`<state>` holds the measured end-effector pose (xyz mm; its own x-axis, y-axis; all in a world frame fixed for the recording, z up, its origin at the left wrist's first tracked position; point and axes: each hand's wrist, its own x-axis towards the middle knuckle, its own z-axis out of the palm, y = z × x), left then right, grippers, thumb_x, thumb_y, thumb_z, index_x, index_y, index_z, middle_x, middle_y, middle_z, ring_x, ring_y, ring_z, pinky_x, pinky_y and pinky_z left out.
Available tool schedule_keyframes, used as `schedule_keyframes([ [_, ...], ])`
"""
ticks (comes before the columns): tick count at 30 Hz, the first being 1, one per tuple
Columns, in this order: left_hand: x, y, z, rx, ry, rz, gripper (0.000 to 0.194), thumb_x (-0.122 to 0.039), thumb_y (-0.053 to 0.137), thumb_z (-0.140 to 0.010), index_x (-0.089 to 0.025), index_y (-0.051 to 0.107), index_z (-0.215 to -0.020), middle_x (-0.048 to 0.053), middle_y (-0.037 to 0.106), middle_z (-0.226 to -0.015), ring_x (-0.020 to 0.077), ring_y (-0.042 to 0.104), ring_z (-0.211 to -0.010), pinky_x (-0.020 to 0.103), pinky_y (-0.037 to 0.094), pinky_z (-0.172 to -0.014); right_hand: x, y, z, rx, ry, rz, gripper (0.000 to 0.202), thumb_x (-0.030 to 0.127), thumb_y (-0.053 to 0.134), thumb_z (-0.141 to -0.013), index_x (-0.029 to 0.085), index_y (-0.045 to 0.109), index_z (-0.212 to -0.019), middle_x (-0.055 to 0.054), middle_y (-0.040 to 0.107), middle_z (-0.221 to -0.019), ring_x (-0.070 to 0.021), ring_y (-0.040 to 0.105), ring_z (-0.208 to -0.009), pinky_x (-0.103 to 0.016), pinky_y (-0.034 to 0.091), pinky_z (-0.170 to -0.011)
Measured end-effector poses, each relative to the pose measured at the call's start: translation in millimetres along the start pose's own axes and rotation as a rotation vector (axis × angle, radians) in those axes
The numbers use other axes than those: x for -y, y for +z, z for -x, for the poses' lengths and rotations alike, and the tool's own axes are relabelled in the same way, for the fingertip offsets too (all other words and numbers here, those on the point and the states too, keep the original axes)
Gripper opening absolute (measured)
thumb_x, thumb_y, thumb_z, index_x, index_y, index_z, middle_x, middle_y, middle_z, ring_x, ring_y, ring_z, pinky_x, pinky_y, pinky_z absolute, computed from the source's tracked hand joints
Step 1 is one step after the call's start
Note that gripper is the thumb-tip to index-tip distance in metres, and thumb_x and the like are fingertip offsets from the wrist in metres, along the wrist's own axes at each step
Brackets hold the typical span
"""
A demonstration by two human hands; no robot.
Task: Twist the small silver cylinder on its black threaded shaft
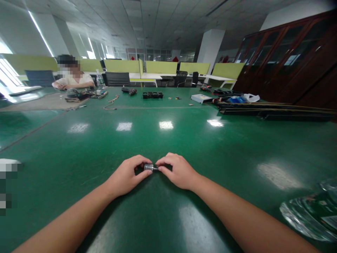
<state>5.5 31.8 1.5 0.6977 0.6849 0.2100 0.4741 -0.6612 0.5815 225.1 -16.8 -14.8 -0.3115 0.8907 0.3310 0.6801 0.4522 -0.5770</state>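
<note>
Just above the green tabletop (147, 137), my left hand (129, 175) pinches a small silver metal cylinder (149, 167) between thumb and fingers. It looks like a small motor, though its exact kind is hard to make out. A thin threaded-looking shaft (155, 169) sticks out of its right end. The thumb and fingertips of my right hand (177, 171) are closed on the tip of that shaft, and they hide its end. Both hands meet at the near middle of the table.
A clear plastic bottle (310, 211) lies at the near right. Black long bars (273, 110) and a silver box (201, 98) are at the back right. A black row of holders (152, 95) stands at the far middle. Another person (76, 79) sits at the far left.
</note>
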Motion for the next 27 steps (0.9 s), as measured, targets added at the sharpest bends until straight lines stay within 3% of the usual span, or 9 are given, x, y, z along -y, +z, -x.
schedule_keyframes([
  [7, 1.8, 0.7, -0.1, -0.007, 0.001, 0.007, 0.020, -0.030, 0.065, -0.086, -0.022, 0.069, -0.104, 0.003, 0.072, -0.097, 0.0192, 0.065, -0.085, 0.029, 0.050, -0.075, -0.7, 1.8, 2.1, 0.013, -0.056, 0.011, 0.021, 0.016, 0.071, -0.078, 0.021, 0.072, -0.099, -0.003, 0.072, -0.091, -0.0192, 0.060, -0.089, -0.034, 0.045, -0.083],
  [16, 3.1, 2.7, 0.3, 0.001, -0.002, 0.029, 0.020, -0.029, 0.070, -0.083, -0.021, 0.067, -0.101, 0.002, 0.070, -0.094, 0.0188, 0.064, -0.085, 0.028, 0.048, -0.075, 0.4, 1.5, 0.3, 0.024, -0.066, 0.020, 0.015, 0.017, 0.066, -0.085, 0.020, 0.072, -0.098, -0.004, 0.072, -0.091, -0.0184, 0.060, -0.088, -0.034, 0.044, -0.082],
  [27, 5.0, 3.4, -0.2, 0.015, -0.022, 0.057, 0.019, -0.027, 0.068, -0.084, -0.020, 0.065, -0.101, 0.003, 0.069, -0.098, 0.0202, 0.063, -0.091, 0.031, 0.047, -0.081, -2.3, 5.3, -0.5, 0.010, -0.062, 0.042, 0.016, 0.018, 0.070, -0.081, 0.020, 0.073, -0.097, -0.003, 0.071, -0.088, -0.0178, 0.059, -0.085, -0.032, 0.043, -0.080],
])
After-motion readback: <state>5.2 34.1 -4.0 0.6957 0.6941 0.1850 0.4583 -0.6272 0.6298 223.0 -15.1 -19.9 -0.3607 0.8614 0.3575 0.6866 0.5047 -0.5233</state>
